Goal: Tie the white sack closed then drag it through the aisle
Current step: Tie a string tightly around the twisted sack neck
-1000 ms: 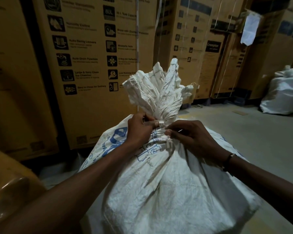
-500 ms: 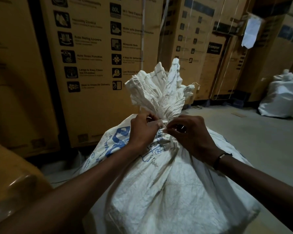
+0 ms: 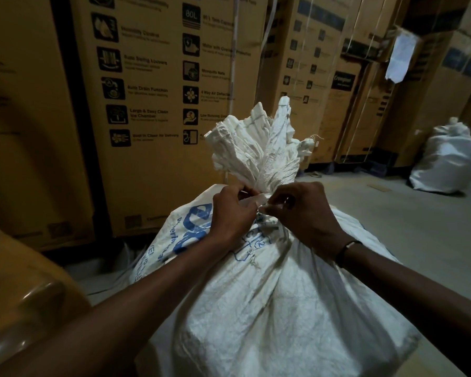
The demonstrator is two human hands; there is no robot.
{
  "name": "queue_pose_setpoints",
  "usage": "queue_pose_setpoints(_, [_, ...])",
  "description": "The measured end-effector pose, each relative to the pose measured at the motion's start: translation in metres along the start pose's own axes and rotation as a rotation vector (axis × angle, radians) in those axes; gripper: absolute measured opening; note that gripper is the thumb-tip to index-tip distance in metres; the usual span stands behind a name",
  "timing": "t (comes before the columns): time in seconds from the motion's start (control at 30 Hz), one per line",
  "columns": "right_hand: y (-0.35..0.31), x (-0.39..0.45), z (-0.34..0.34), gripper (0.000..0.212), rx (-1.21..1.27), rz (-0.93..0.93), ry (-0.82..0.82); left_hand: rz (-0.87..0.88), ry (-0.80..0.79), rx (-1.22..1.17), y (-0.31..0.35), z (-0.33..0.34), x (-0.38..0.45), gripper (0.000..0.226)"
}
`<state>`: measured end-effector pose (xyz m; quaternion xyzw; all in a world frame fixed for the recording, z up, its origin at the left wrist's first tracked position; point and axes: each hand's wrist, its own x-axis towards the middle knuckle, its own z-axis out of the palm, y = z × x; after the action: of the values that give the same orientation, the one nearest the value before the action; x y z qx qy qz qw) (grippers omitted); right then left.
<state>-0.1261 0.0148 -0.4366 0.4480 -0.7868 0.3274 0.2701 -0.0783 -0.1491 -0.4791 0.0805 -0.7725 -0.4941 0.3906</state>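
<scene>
Item: large white woven-plastic sack [image 3: 269, 308] with blue print, standing upright on the grey concrete floor [image 3: 419, 227], near centre of the scene. Mouth gathered into a ruffled plume [image 3: 259, 148] above a cinched neck.

Tie: thin white strip [image 3: 254, 200], wound at the neck, held between both hands.

Left hand [image 3: 233, 216]: at the left of the neck, fingers clenched, thumb and fingertips pinching one end of the strip.

Right hand [image 3: 302, 213]: at the right of the neck, fingers curled, pinching the other end; dark band on the wrist. Whether a knot is already formed under the fingers cannot be told.

Surroundings: tall brown cardboard cartons [image 3: 161, 104] with printed icons, far left and far centre; a second tied white sack [image 3: 449, 161] on the floor, far right; a glossy brown wrapped object [image 3: 19, 295], near left.

Risks, as judged:
- Strip slips from a pinch while tension is applied; the gather loosens and the mouth reopens.
- Strip snaps if pulled too hard, being thin.
- Knot seated too high on the plume; it may slide off during dragging.
- A weak knot may fail once the sack is hauled by its neck.
- Dragging over concrete may abrade the woven base.
- Cartons close on the left may snag the sack in the aisle.
</scene>
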Motion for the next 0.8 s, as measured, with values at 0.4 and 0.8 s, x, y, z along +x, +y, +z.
queue_pose_setpoints(0.4, [0.001, 0.008, -0.004, 0.032, -0.077, 0.036, -0.117, -0.009, -0.014, -0.024, -0.003, 0.001, 0.003, 0.011])
queue_pose_setpoints(0.8, [-0.003, 0.020, -0.005, 0.042, -0.113, 0.057, -0.117, 0.019, -0.039, -0.092, -0.001, 0.000, -0.003, 0.005])
